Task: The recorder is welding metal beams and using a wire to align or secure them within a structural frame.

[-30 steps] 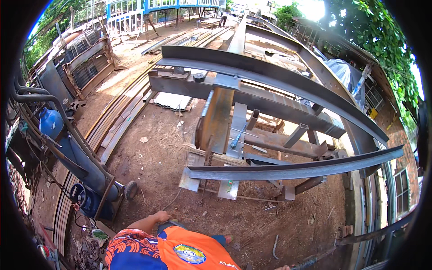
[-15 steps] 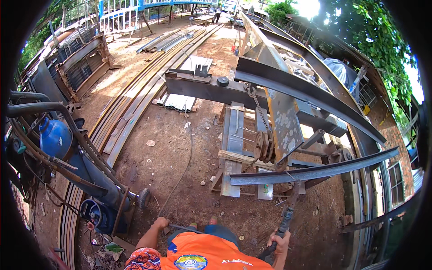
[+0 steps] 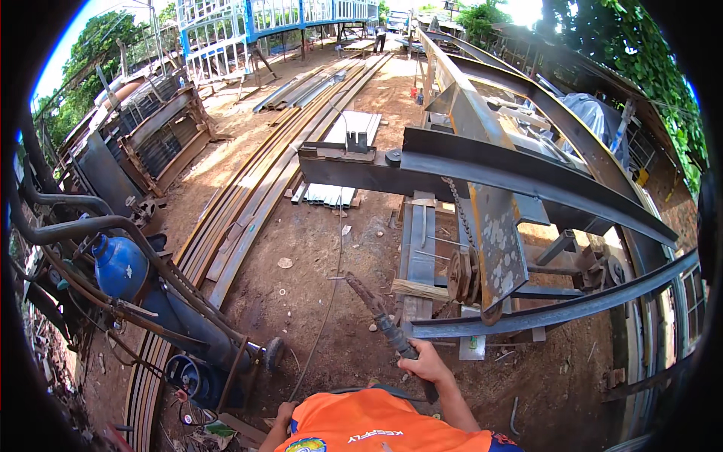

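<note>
In my right hand (image 3: 427, 363) is a welding electrode holder (image 3: 393, 334), its dark grip wrapped by closed fingers. The worn jaw end points up and left over the dirt, apart from the steel. Low in the picture, my left hand (image 3: 286, 410) looks curled beside my orange shirt, which partly covers it. A dark cable (image 3: 350, 390) arcs past the shirt front; whether the left hand grips it is hidden. Close to the holder's right lies the end of a long steel angle bar (image 3: 527, 315). Beyond that stands a steel plate (image 3: 501, 252) with a chain (image 3: 461, 207) beside it.
A blue gas cylinder (image 3: 124, 271) on a wheeled cart stands at left. Long steel bars (image 3: 256, 188) lie along the ground beyond it. A steel beam frame (image 3: 527, 169) fills the right side. A thin cord (image 3: 331, 301) crosses the dirt. Far back, a person (image 3: 379, 38) stands.
My right hand has swung the electrode holder left and up, tilting its jaw leftward. My left hand has drawn lower, partly behind the shirt. The view has shifted, moving the surroundings rightward and down.
</note>
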A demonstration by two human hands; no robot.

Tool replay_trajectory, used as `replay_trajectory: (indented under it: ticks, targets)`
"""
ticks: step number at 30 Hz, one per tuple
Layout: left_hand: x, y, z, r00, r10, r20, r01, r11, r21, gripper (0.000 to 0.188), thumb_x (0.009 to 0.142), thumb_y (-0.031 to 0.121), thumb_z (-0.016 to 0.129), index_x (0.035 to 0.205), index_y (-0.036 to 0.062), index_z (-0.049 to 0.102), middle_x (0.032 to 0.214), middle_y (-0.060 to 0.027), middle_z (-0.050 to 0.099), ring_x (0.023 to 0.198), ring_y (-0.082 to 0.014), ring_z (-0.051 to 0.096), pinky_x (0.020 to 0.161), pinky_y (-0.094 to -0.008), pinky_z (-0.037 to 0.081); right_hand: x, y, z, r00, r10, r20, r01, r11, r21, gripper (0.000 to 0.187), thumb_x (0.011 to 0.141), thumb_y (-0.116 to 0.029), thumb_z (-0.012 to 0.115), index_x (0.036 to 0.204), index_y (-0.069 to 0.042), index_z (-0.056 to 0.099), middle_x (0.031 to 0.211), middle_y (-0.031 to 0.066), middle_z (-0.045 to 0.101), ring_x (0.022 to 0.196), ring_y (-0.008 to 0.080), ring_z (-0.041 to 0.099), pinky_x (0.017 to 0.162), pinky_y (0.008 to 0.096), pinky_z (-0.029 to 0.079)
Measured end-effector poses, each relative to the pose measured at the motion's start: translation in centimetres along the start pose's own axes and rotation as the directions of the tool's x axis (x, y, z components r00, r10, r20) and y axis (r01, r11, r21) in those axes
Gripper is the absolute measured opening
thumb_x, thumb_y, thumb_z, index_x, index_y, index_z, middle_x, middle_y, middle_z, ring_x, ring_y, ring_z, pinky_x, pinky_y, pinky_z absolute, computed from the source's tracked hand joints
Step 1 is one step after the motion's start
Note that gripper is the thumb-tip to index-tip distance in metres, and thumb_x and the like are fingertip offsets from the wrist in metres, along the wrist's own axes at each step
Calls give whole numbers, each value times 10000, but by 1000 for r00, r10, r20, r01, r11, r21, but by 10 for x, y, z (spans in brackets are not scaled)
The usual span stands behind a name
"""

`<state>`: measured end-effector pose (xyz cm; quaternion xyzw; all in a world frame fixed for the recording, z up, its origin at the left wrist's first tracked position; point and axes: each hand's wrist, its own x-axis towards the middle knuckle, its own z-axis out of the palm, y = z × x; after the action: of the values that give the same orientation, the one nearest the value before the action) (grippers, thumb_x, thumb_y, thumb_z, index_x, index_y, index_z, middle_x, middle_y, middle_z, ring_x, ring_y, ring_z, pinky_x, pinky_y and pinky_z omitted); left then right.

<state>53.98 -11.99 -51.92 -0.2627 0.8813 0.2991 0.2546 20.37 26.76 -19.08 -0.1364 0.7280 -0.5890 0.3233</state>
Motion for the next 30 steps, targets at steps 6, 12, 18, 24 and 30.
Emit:
replay_trajectory:
  ticks: [6, 12, 18, 24, 30]
  targets:
    - [41, 22, -40, 939, -337, 60, 342, 929, -140, 322, 947, 284, 520, 1140, 144, 737, 952, -179, 730, 946, -342, 708, 893, -457, 527, 52, -21, 2, 998, 17, 57, -18, 1000, 16, 299, 814, -130, 746, 1042, 15, 616, 640, -2, 582, 511, 78, 560, 464, 271, 441]
    - [124, 16, -90, 978, -204, 45, 207, 976, -69, 365, 923, 372, 517, 997, 107, 758, 980, -223, 715, 988, -388, 683, 894, -473, 512, 90, -29, 10, 996, 40, -80, -19, 969, 248, 210, 838, -72, 721, 988, 19, 605, 638, -9, 581, 499, 70, 539, 450, 252, 421]
    - [239, 16, -138, 972, 40, 233, -95, 969, 230, 374, 907, 305, 479, 1096, 105, 733, 1077, -237, 698, 1062, -406, 661, 939, -477, 500, 138, -37, 28, 958, 111, -264, -41, 966, 256, 166, 823, -38, 714, 923, -3, 586, 627, 9, 578, 483, 87, 547, 438, 264, 432]
    - [348, 19, -191, 942, 65, 328, -134, 972, 192, 500, 901, 420, 443, 1075, 45, 722, 1170, -286, 651, 1168, -446, 590, 991, -476, 474, 185, -64, 68, 880, 174, -442, -43, 956, 290, 165, 803, -21, 715, 879, -16, 569, 629, 11, 572, 472, 99, 548, 428, 268, 434]
    - [407, 53, -233, 772, -18, 636, -12, 999, 43, 466, 912, 374, 501, 1164, 26, 682, 1120, -270, 675, 1070, -386, 661, 928, -438, 521, 222, -86, 107, 797, 220, -563, -6, 935, 356, 197, 786, 14, 709, 926, -12, 574, 653, 25, 581, 478, 120, 559, 438, 280, 444]
